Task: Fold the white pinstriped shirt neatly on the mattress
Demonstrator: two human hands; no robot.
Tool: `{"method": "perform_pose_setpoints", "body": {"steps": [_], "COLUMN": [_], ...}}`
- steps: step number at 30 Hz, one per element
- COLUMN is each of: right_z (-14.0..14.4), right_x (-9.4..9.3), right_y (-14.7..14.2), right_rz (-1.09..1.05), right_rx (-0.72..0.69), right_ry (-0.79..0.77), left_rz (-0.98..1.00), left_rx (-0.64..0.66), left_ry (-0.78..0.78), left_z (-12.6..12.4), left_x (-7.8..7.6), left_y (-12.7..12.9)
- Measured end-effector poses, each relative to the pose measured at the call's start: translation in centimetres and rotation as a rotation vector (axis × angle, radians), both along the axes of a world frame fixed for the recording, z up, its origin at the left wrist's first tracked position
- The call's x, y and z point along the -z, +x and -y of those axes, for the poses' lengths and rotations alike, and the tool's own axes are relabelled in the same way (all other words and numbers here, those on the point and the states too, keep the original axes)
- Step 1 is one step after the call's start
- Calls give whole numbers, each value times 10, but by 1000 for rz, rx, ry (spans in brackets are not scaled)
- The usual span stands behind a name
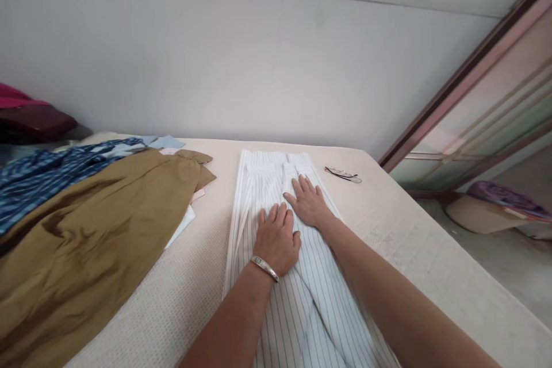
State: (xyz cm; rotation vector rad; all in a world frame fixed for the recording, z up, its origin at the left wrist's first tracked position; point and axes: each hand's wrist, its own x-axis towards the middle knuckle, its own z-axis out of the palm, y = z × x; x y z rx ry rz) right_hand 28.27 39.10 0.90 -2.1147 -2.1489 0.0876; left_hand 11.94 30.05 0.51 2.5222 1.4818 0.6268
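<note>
White pinstriped trousers (302,305) lie lengthwise on the pale, textured table cover (172,293), waistband toward the wall. My left hand (278,236) rests flat on the upper part of them, fingers extended and a silver bracelet (264,268) at the wrist. Slightly farther up and to the right, my right hand (308,202) presses on the cloth with its fingers spread, just below the waistband. Folds run down the fabric below both hands. Neither hand is gripping anything.
On the left lie a brown garment (116,230), a blue patterned cloth (56,175) and several light fabric scraps. Eyeglasses (344,174) lie right of the trousers. A white wall (207,63) bounds the far side. The table's right edge drops toward a basket (478,213) on the floor.
</note>
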Motion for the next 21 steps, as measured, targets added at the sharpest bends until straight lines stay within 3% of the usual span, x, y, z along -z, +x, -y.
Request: {"method": "perform_pose_setpoints", "body": {"steps": [6, 16, 21], "right_z": [-1, -10, -27], "right_x": [17, -1, 10], "right_y": [-2, -6, -22], "right_rz": [1, -26, -27], "right_rx": [-41, -1, 15], "right_ry": [5, -2, 23], "left_rz": [0, 9, -8], "left_rx": [-3, -20, -41], "left_ry": [-1, 0, 6], "left_z": [-1, -1, -1], "left_x": [0, 1, 1], "left_y": [0, 1, 1]}}
